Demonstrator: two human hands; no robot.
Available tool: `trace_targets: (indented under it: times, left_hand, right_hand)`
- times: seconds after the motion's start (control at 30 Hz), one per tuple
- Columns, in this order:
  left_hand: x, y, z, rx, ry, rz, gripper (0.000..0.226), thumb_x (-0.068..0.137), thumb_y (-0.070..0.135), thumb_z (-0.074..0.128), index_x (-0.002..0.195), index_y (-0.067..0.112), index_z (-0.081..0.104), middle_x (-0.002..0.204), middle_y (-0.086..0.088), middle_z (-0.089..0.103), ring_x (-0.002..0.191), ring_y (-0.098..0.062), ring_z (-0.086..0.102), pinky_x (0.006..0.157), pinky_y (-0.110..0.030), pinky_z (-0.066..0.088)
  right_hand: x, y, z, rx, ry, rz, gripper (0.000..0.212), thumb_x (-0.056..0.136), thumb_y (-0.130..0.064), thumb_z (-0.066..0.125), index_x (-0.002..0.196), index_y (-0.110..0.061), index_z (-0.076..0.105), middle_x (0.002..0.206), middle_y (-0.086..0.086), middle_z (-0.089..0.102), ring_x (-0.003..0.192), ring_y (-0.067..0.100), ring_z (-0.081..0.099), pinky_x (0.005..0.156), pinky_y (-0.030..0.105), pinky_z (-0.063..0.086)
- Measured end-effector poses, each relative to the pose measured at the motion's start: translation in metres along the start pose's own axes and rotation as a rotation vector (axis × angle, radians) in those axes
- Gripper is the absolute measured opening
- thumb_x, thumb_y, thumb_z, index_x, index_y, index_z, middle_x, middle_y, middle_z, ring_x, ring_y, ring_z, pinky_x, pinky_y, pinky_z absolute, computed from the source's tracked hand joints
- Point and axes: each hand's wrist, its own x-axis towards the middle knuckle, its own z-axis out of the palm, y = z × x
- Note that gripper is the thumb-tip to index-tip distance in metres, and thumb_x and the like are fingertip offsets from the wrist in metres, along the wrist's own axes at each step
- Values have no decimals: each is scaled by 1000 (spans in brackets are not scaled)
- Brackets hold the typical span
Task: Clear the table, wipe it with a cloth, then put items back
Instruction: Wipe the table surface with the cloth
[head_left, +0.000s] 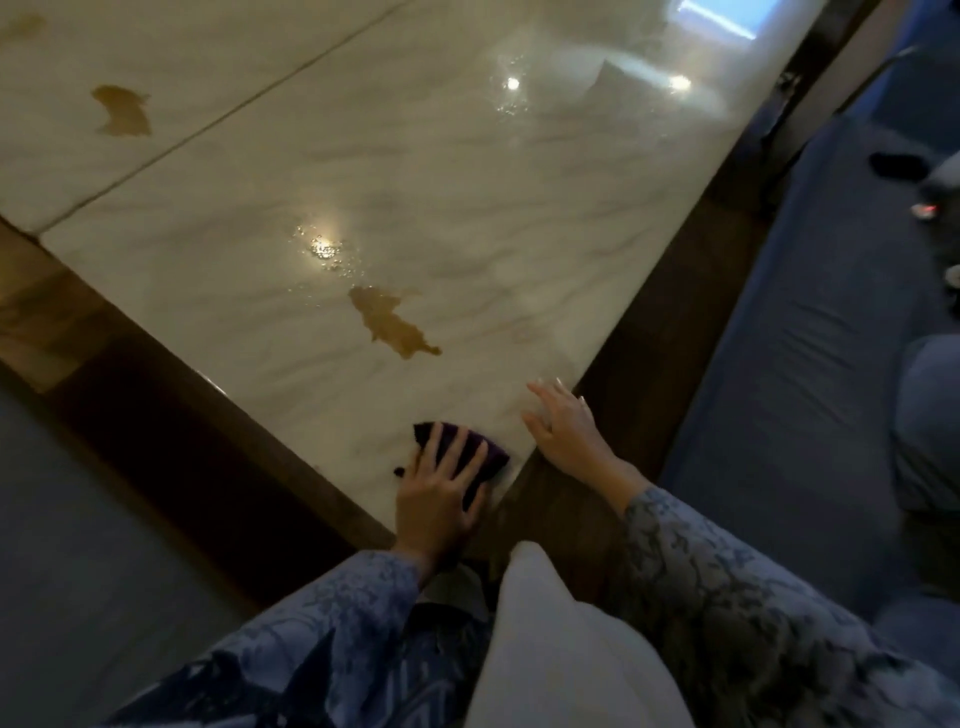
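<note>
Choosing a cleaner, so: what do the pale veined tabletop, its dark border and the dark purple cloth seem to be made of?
Pale veined tabletop: looks like polished marble or a marble-look slab; grey veins, glossy lamp reflections, amber patches. Dark border: seemingly brown wood, duller. Dark purple cloth, under the left hand: soft fabric, perhaps microfibre; too blurred to confirm.

One view only, from a camera on the person's head, wide-angle, looking forward and steeply down. It sits close above the near corner of the table (467, 208), whose top runs away toward the upper frame, tilted across the picture. Both sleeved forearms enter from the bottom edge. Floor (78, 519) fills the lower left, a blue sofa (805, 364) the right side.
</note>
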Motion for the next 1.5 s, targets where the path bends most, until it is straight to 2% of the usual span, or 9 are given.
trace_targets:
  times: [0.17,0.27,0.5,0.8,0.97,1.13,1.27,1.37,1.5]
  left_hand:
    - [-3,34,15,98,-92,391,41,81,35,70,122,31,66,144,-4,51,134,-37,44,101,-55,44]
    - [4,30,13,95,-140,424,43,74,26,80,116,27,69,145,2,51,134,-33,45,102,-51,46]
    - [26,12,5,-62,-175,527,51,97,52,38,134,24,58,146,6,49,139,-24,39,111,-44,38]
    - [87,-115,-29,29,-278,490,84,89,77,30,151,21,33,155,1,35,147,-27,22,119,-49,10]
    - [110,-168,-24,10,-250,780,59,99,52,38,150,23,34,157,0,32,147,-29,20,120,-48,17]
    - [133,-169,-8,-46,-223,1103,66,96,41,51,152,23,23,158,-2,28,149,-29,15,120,-48,16]
    - [175,-163,3,-160,-202,1259,68,92,33,64,149,21,29,155,-2,35,148,-26,20,120,-45,18]
    - [202,-160,-1,-188,-237,1231,53,95,31,52,145,18,43,151,-3,42,145,-26,29,121,-44,17]
    - [247,-172,-9,-137,-206,961,51,92,33,40,138,16,54,144,-3,52,138,-30,40,113,-51,33]
  right_hand:
    - [-18,14,-11,56,46,56,53,101,-33,47,149,-18,32,157,5,29,149,22,10,121,50,7]
    - [-13,10,-8,74,82,54,53,100,-33,48,149,-18,33,157,5,30,149,23,12,121,51,11]
    - [4,-10,3,55,112,93,54,100,-32,49,149,-17,33,156,4,32,149,22,14,120,51,16]
    - [55,-39,43,47,348,189,52,97,-34,51,144,-17,39,156,8,28,148,26,15,119,55,11]
    - [92,-73,78,-35,543,304,52,98,-31,42,147,-11,37,158,12,25,149,27,11,119,47,-1]
    - [90,-69,102,79,751,352,53,99,-31,28,143,-5,41,153,16,36,145,26,23,119,44,20]
    - [95,-65,104,90,772,400,54,99,-32,26,146,-9,39,155,13,33,145,24,23,118,37,21]
    - [98,-59,108,59,821,367,51,98,-25,30,141,-3,45,149,17,41,141,30,32,118,29,18]
    - [99,-57,107,-23,860,313,47,98,-18,32,137,1,48,145,17,46,139,28,35,120,31,17]
